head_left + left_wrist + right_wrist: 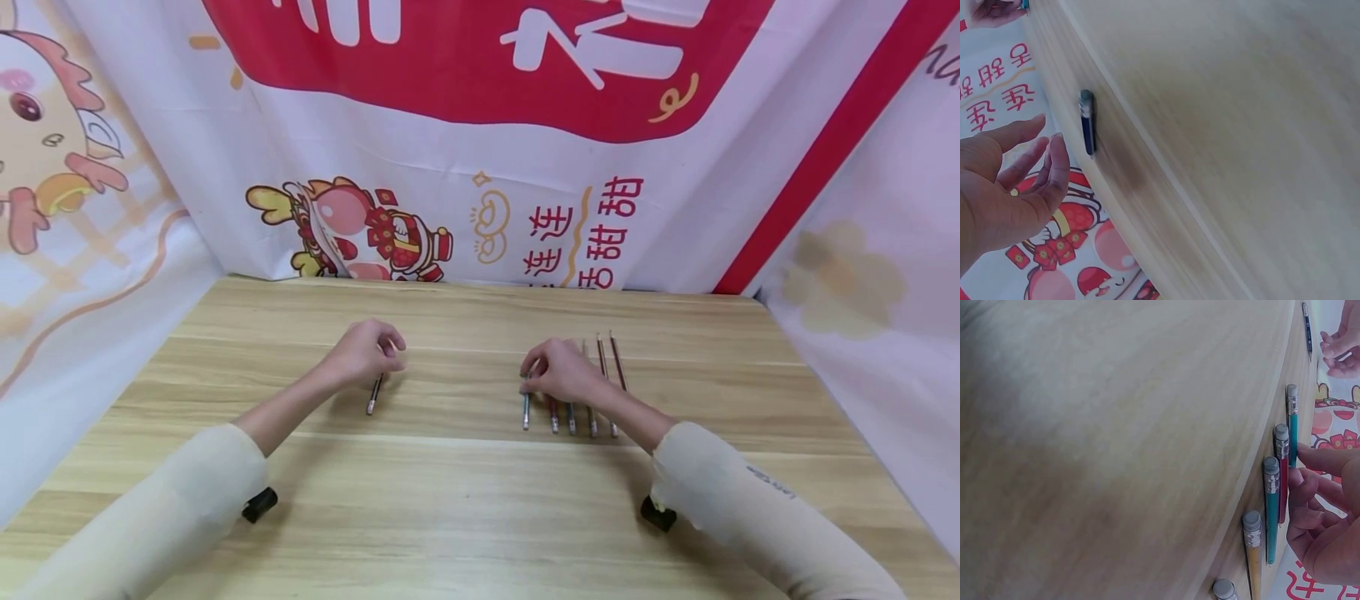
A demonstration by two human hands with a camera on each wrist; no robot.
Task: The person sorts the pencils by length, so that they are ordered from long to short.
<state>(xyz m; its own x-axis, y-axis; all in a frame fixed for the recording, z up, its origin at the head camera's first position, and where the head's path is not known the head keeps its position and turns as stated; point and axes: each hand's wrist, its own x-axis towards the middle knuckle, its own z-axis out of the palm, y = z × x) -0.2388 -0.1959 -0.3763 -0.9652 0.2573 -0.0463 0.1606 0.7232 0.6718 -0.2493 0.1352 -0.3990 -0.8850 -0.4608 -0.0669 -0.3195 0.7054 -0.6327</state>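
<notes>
My left hand (365,354) hovers over a dark pencil (374,396) lying on the wooden table, its fingers loosely bent and apart from it. In the left wrist view the same pencil (1087,125) lies beyond the fingertips, with nothing in the hand. My right hand (558,369) pinches the leftmost pencil of a row, a teal one (1293,431), between thumb and forefinger. Beside it lie a red pencil (1282,475), a green pencil (1271,519) and a yellow pencil (1253,550). Their far ends are partly hidden behind the right hand.
Another pencil (618,367) lies at the right end of the row. The wooden table (465,517) meets a printed cloth (465,142) at its back edge. More cloth hangs at both sides. A small black object (658,514) shows under each sleeve cuff.
</notes>
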